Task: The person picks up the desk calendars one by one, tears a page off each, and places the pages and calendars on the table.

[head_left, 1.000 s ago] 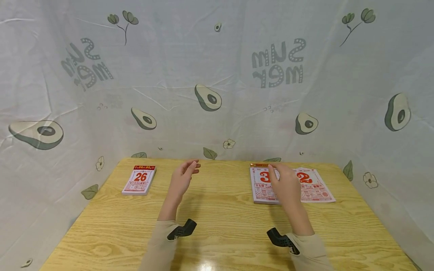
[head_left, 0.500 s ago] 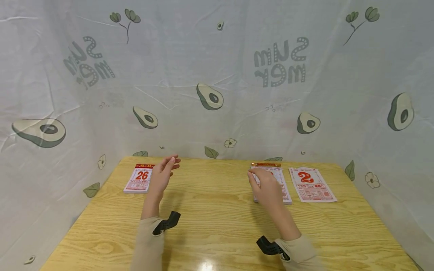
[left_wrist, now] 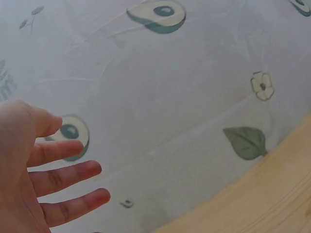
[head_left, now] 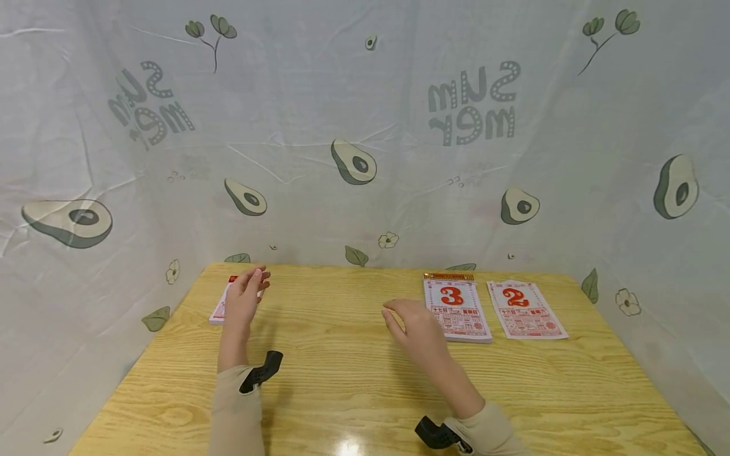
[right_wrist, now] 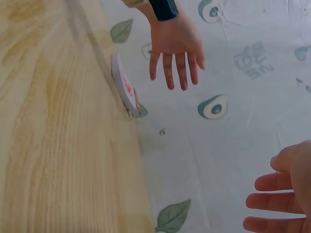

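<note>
- Both hands have swung leftward since the earlier frames: the left hand (head_left: 244, 297) has travelled from the counter's middle to the small calendar pad (head_left: 219, 310), and the right hand (head_left: 412, 324) has come off the pad showing 3 (head_left: 456, 310).
- At the far left of the counter (head_left: 353, 380), the small calendar pad lies flat, its long axis running away from the person; the left hand hovers right over it, covering most of its face.
- That hand's fingers (left_wrist: 68, 177) are spread and relaxed, grasping nothing; contact with the pad cannot be told.
- In the right wrist view the small pad sits just under those spread fingers.
- Right hand hangs over bare wood, fingers (right_wrist: 272, 201) loosely released, empty, well apart from the small pad.
- Just right of it lies the pad showing 3, untouched.
- Farthest right, a loose sheet showing 2 (head_left: 527, 310) lies flat just beside that pad.
- No containers are in view.
</note>
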The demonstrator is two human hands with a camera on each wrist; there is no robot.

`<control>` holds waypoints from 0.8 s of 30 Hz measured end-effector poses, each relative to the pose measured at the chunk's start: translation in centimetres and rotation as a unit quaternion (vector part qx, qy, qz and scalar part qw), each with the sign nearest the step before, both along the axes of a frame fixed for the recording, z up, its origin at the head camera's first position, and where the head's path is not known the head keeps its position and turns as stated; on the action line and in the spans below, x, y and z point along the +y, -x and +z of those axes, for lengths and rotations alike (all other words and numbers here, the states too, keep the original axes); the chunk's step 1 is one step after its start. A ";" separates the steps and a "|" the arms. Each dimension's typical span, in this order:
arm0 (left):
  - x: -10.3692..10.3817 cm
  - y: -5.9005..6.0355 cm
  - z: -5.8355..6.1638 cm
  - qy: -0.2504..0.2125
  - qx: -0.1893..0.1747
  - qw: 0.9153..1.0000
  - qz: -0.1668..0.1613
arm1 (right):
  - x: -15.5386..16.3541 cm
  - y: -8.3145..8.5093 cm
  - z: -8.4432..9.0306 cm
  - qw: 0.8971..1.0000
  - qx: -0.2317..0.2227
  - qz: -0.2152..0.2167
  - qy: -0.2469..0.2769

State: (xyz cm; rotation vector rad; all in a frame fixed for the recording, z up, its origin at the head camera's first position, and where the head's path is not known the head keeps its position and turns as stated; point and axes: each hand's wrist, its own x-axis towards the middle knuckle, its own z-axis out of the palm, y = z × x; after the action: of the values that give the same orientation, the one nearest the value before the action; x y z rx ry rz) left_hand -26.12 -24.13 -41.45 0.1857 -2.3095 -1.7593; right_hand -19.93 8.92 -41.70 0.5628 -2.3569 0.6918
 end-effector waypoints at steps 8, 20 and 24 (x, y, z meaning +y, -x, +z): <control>-2.3 -0.2 -1.1 -0.025 -0.024 0.998 0.058 | -1.6 -0.6 -0.8 0.999 0.033 0.041 -0.013; -4.0 0.0 -2.9 -0.098 -0.018 0.989 0.110 | -3.5 -1.0 -1.9 0.995 0.045 0.085 -0.028; -4.4 0.2 -3.8 -0.115 0.000 0.984 0.133 | -4.0 -1.1 -2.5 0.995 0.035 0.082 -0.042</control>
State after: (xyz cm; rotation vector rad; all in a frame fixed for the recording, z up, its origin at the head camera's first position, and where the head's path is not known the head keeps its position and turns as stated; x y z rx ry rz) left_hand -26.32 -28.50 -45.20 0.5081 -1.9662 -1.8777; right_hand -18.84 4.94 -44.22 0.8113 -2.3006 0.6350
